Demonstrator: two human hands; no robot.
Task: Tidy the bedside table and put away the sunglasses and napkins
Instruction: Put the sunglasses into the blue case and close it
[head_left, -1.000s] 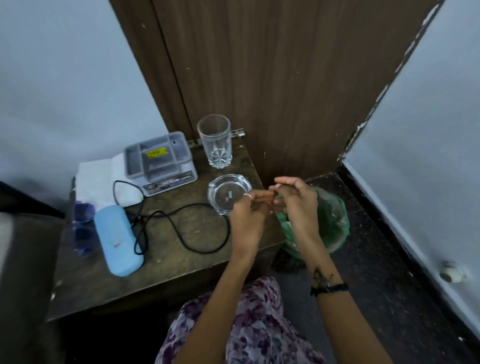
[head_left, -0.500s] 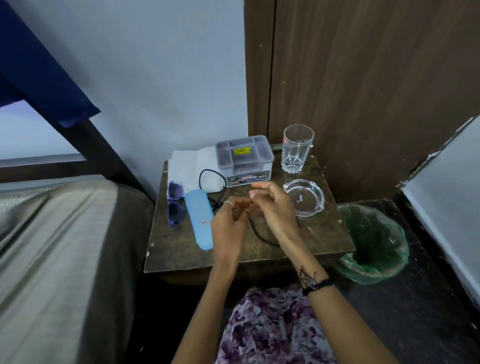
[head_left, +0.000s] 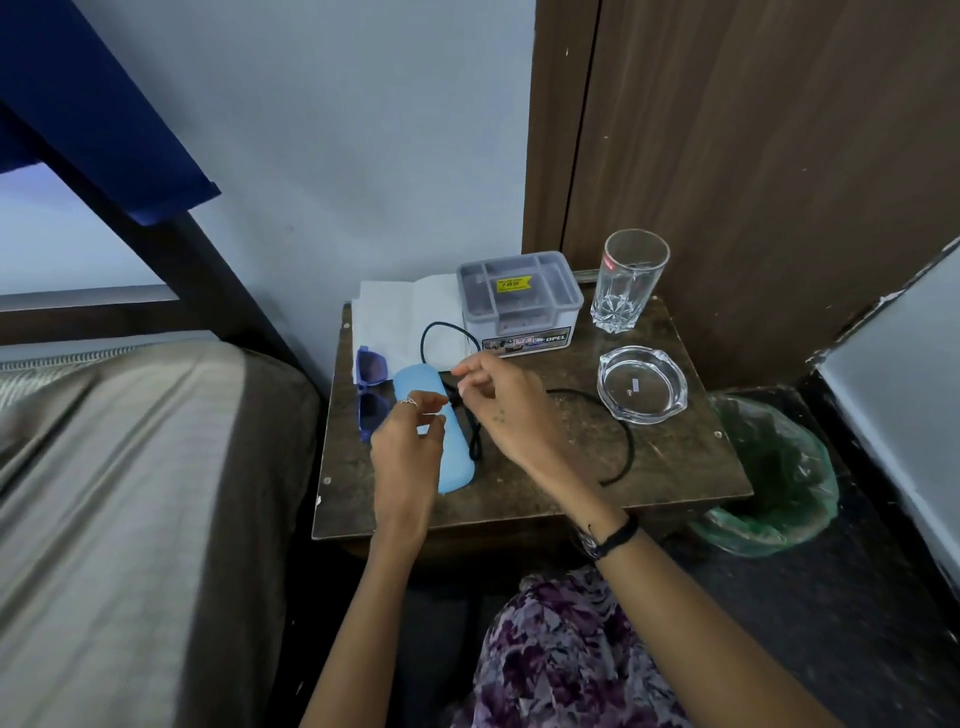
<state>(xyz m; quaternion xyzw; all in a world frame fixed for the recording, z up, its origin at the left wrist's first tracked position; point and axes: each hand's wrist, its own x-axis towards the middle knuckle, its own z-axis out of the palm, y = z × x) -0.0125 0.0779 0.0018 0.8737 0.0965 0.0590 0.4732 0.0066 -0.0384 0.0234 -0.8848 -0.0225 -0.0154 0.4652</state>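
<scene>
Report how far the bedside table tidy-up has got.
Done: nothing visibly put away. In hand: left hand and right hand hover over the closed blue case, gripping nothing. Left: sunglasses beside the case, napkins under the grey box.

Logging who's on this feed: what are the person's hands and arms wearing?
Both forearms are bare, with no sleeves. The left hand has a thin silver ring on one finger. The right hand has small dark dots on its back, and a black band circles its wrist beside a dark marking.
</scene>
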